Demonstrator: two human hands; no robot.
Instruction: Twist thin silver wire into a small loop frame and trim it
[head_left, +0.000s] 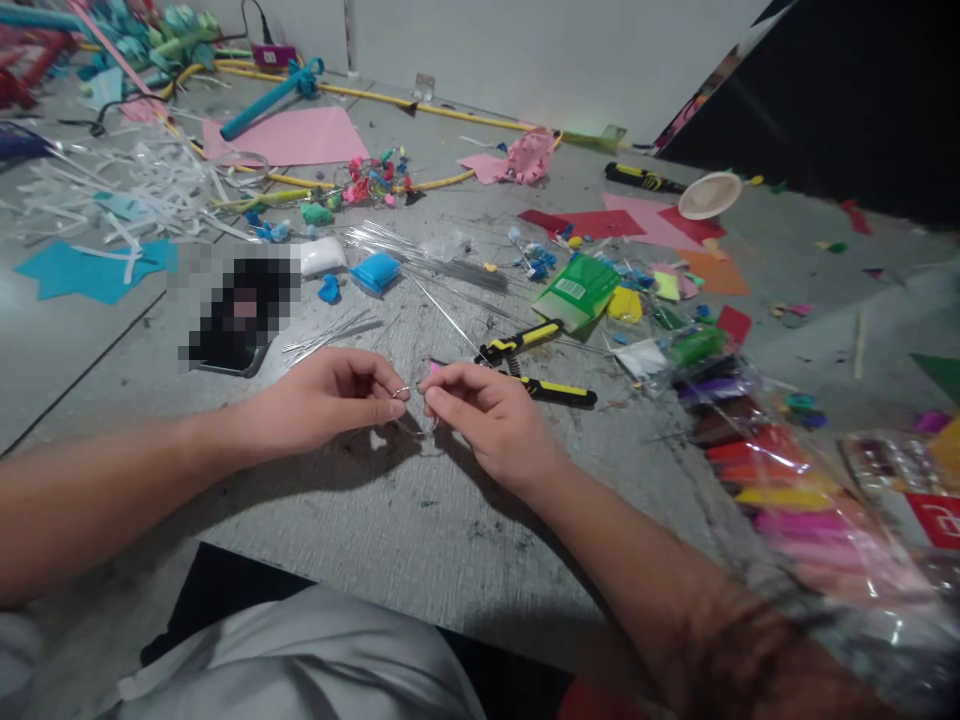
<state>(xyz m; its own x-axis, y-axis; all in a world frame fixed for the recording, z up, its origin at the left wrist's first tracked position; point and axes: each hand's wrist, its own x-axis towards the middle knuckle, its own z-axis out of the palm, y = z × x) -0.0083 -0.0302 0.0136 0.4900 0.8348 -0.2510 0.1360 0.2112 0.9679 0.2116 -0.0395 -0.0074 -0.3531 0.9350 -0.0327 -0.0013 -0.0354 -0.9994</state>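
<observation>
Head view: single worn camera | faces forward and down | near, just above left hand [322, 405] and right hand [487, 420] | grey surface [420, 530] beyond.

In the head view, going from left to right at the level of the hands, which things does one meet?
Left hand → thin silver wire loop → right hand → yellow-and-black pliers → clear plastic pack of coloured sheets.
</observation>
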